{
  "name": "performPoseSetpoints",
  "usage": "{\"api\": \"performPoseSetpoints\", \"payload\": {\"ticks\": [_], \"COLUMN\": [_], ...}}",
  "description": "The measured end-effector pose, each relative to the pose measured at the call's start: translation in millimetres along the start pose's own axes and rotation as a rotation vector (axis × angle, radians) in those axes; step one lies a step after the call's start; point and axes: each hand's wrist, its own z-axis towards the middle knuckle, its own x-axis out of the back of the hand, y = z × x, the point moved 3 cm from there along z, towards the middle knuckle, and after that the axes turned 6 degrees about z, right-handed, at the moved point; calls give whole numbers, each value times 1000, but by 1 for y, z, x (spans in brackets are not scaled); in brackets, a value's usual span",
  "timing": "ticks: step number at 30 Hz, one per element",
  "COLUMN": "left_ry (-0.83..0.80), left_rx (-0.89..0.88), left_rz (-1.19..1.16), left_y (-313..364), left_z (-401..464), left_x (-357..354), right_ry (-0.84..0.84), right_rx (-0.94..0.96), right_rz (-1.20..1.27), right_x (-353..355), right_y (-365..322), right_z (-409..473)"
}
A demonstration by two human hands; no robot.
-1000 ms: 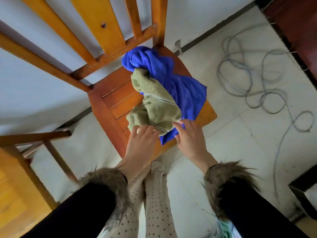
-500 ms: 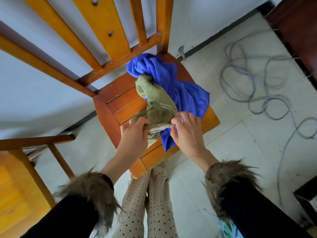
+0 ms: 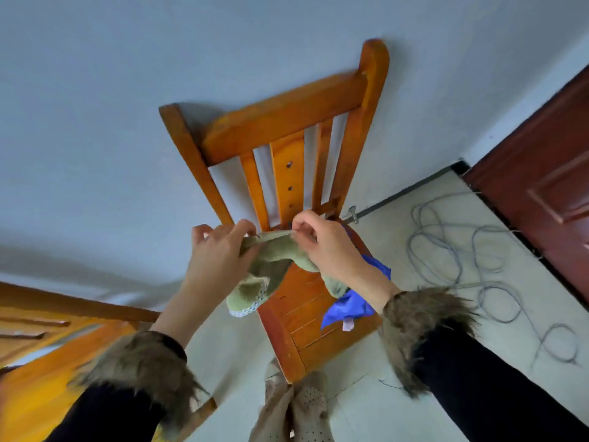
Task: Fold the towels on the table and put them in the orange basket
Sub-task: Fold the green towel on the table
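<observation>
A green towel (image 3: 271, 266) hangs in the air above a wooden chair's seat (image 3: 302, 307), held up by its top edge. My left hand (image 3: 220, 253) pinches that edge on the left, and my right hand (image 3: 325, 247) pinches it on the right. The towel's lower end droops to the left of the seat. A blue towel (image 3: 350, 304) lies crumpled on the seat, partly hidden behind my right forearm. No orange basket is in view.
The chair's slatted back (image 3: 287, 122) leans against a pale wall. A grey cable (image 3: 462, 250) lies in loops on the tiled floor at the right, by a dark red door (image 3: 548, 161). Orange wooden furniture (image 3: 47, 339) stands at the lower left.
Both hands took hold of the green towel's edge and lifted it off the blue towel and the seat. The view has tilted upward, so the chair's back now shows in full.
</observation>
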Motion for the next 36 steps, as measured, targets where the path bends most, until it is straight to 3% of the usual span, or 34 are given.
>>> {"api": "performPoseSetpoints", "payload": {"ticks": [7,12,15,18,23,29,36], "left_ry": [178,293,316,334,521,702,836], "left_rx": [41,110,284,325,523,871,1181], "left_rz": [-57,-254,-240,-135,-18,76,180], "left_y": [-23,-23,-32,-41,-58,-80,-98], "left_z": [-14,-48,-79,-118,-201,-341,-527], "left_x": [116,183,209,240,307,369,410], "right_ry": [-8,-28,-126,-244,-418,-786,-989], "right_rx": [166,286,358,446,565,609,849], "right_rz": [55,99,89,51,1,94,-54], "right_x": [9,2,-13,-34,-89,-163,-284], "right_y": [-125,-191,-229,-267,-331,-409,-479], "right_z": [25,22,14,2,-33,-102,-204]}}
